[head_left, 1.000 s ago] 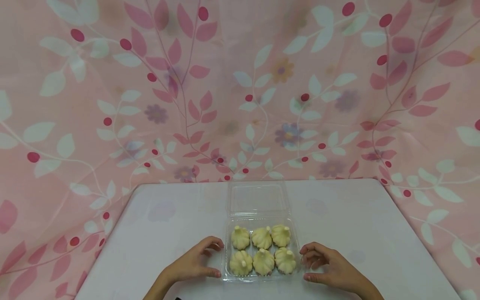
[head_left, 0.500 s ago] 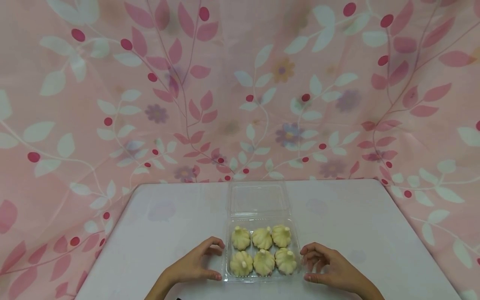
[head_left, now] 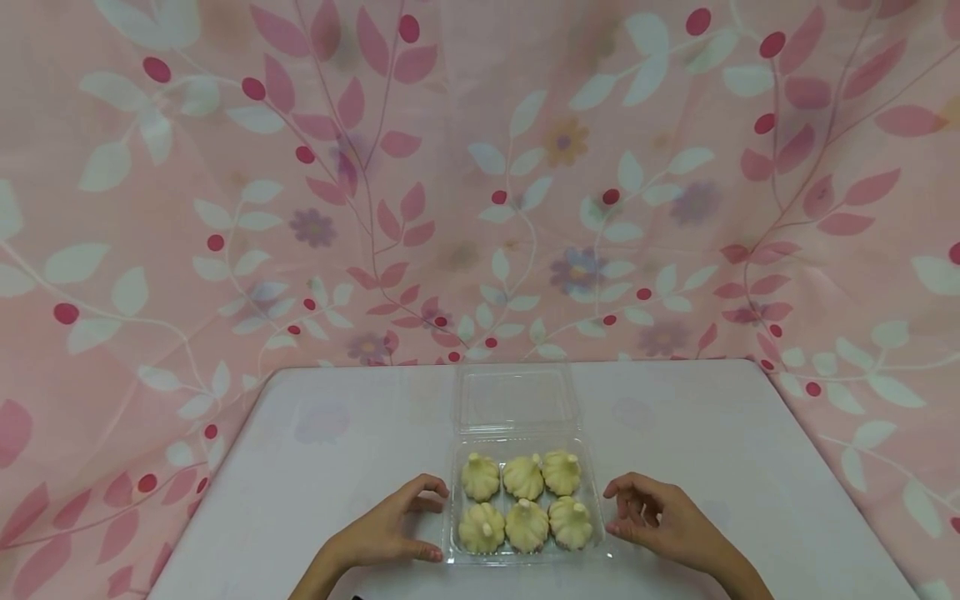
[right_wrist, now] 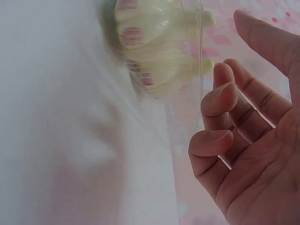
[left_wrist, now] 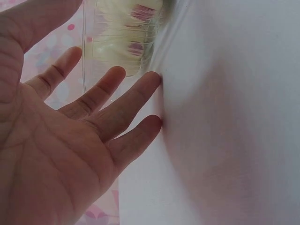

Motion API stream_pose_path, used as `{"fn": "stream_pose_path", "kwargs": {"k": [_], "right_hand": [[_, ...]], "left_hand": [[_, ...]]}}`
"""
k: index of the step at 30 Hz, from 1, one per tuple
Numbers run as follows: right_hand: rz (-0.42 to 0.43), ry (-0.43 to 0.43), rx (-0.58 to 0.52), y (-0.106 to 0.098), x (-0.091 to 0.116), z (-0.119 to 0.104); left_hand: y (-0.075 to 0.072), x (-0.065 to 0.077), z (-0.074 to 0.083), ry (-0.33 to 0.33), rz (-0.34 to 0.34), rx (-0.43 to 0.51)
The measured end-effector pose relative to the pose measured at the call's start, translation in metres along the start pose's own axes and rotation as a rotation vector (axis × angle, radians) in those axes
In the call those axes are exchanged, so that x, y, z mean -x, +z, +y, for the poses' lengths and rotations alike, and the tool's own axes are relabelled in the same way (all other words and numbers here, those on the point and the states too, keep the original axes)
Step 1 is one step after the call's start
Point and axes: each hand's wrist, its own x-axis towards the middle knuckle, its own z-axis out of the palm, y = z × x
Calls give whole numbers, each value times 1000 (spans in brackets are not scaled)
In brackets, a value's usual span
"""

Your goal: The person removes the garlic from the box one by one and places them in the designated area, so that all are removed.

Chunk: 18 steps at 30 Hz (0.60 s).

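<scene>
A clear plastic clamshell box [head_left: 525,559] lies on the table with its lid [head_left: 517,400] folded back, away from the person. Several pale garlic bulbs [head_left: 527,527] sit inside in two rows, stems mostly up; purple streaks show low on their sides in both wrist views. At the left wall, my left hand [head_left: 390,527] has its fingers spread and holds nothing, with two fingertips [left_wrist: 153,123] down at the tabletop. My right hand [head_left: 663,518] is beside the right wall, fingers loosely bent and the palm bare.
The table [head_left: 360,442] wears a whitish cover with rounded far corners. Behind it and at both sides hangs a pink curtain [head_left: 465,208] with leaves and flowers. A small dark object [head_left: 357,597] peeks in at the bottom edge, left of the box.
My right hand has risen slightly and tilted, its thumb moving farther up along the box's right side. The left hand, the box and the garlic bulbs stay in place.
</scene>
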Motion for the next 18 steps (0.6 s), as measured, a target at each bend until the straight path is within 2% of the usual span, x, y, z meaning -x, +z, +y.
{"fn": "stream_pose_path", "kwargs": {"k": [8, 13, 18], "right_hand": [[53, 29, 96, 7, -9, -6], [86, -29, 147, 12, -14, -6], [79, -84, 154, 17, -18, -6]], "left_hand": [[-1, 0, 1, 5, -10, 16], [-2, -1, 3, 17, -12, 13], [-3, -2, 2, 28, -14, 19]]}}
